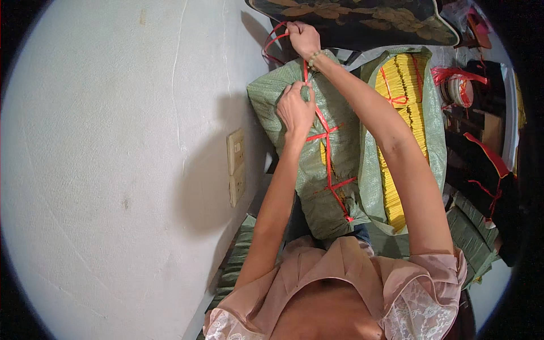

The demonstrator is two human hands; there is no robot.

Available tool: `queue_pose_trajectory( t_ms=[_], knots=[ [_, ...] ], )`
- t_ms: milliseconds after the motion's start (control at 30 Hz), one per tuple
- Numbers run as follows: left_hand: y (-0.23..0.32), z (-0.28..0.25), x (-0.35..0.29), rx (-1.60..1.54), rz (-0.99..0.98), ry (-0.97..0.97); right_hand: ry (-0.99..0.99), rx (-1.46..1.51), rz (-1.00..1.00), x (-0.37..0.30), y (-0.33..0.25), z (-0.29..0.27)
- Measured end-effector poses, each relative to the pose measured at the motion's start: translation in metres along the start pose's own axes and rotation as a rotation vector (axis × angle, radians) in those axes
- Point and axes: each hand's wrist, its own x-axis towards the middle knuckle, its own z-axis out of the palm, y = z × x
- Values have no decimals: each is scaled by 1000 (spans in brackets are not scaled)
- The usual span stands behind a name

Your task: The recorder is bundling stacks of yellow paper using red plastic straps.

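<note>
White wall (113, 153) along the left, fitted with a pale outlet plate (236, 147). Dark floral-patterned panel (368, 17) at the top edge.

Green wrapped bundle (343, 158): lies lengthwise ahead of the torso, near the wall. Carries a red strap (328, 161) along its length, with two short cross-ties and a knot at the near end. Shows yellow through a gap in the wrap.

Left hand (297, 107): rests on the far part of the bundle, thumb and fingertips pinched on the strap.

Right hand (304, 41): grips the strap farther out, beyond the left and apart from it. Wears a bracelet (313, 58) at the wrist. Has loose strap looping beside it.

Open green sack (436, 127): stands just right of the bundle; contains stacked yellow packets (400, 78) bound in red.

Pale spool (462, 93) with red strands: at far right.
</note>
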Motion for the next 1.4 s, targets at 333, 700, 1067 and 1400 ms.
queue_pose_trajectory(
  t_ms=[333, 700, 1067, 1400],
  knots=[
    [-2, 20, -3, -191, -81, 148, -183, -573, -549, 3, 7, 24],
    [-8, 9, -6, -156, -80, 71, -139, -487, -534, 2, 8, 27],
    [-25, -34, 16, -346, -40, -115, -180, -312, -602, 3, -38, -42],
    [-19, -24, -22, -933, -372, -86, -195, -369, -512, -2, -32, -67]
  ],
)
